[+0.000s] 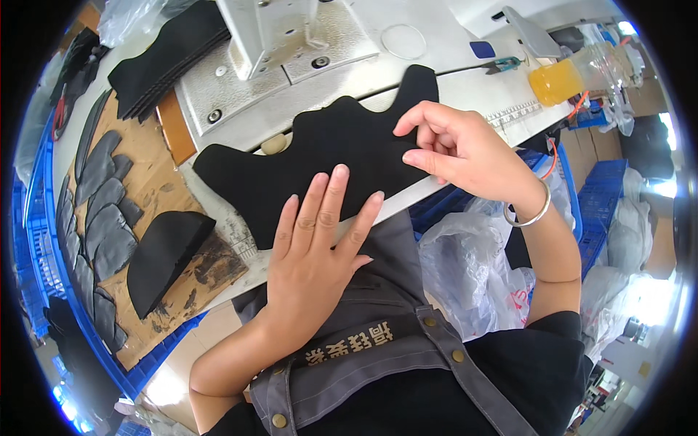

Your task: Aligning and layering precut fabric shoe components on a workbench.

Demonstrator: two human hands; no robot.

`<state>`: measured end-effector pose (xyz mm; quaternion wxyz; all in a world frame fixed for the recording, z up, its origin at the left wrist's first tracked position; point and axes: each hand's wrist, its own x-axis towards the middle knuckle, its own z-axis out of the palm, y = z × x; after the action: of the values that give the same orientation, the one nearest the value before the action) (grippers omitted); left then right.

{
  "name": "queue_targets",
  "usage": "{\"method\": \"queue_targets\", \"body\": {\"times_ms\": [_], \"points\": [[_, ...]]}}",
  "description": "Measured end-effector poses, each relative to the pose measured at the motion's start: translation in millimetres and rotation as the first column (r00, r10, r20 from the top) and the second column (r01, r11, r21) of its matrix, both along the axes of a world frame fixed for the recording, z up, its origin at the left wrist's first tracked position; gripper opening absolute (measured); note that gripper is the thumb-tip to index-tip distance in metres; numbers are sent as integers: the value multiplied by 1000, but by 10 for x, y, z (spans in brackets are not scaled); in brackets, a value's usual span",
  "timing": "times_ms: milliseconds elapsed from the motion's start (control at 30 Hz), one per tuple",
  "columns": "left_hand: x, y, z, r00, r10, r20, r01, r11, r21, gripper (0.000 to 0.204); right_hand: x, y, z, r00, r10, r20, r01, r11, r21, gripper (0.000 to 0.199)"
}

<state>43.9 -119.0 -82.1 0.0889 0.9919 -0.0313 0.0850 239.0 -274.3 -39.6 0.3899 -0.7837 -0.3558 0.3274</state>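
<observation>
A black, flat cut piece of fabric-like material (331,142) with a wavy far edge lies across the front of the white sewing machine table. My left hand (313,243) rests on its near edge, fingers stretched out and spread. Over the piece's right part is my right hand (451,145), its fingers curled. A gap shows between the thumb and index fingertips, and nothing is visible in it. Left of the piece, a black half-round piece (166,254) lies on a worn brown board (182,305), beside several dark overlapping curved pieces (109,232).
Behind stands the white sewing machine (251,36), with a stack of black cut pieces (171,62) to its left. Thread snips (502,65) and a bottle of yellow liquid (556,81) are at the far right. Clear plastic bags (472,269) hang below the table edge.
</observation>
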Motion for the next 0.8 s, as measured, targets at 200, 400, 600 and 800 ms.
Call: {"method": "queue_targets", "body": {"times_ms": [200,400,600,800], "points": [[4,-27,4,1000,10,-23,-9,999,37,91,-11,-64,-108,989,39,144,-52,995,83,23],[6,-30,-5,1000,20,-11,-19,998,58,92,-37,-79,-165,935,52,351,-103,986,128,23],[12,-10,28,1000,16,4,-17,997,76,90,-106,-48,-70,861,66,504,-80,997,6,24],[115,61,108,997,-61,47,68,984,-163,82,-403,83,-58,496,212,842,-315,947,-53,54]]}}
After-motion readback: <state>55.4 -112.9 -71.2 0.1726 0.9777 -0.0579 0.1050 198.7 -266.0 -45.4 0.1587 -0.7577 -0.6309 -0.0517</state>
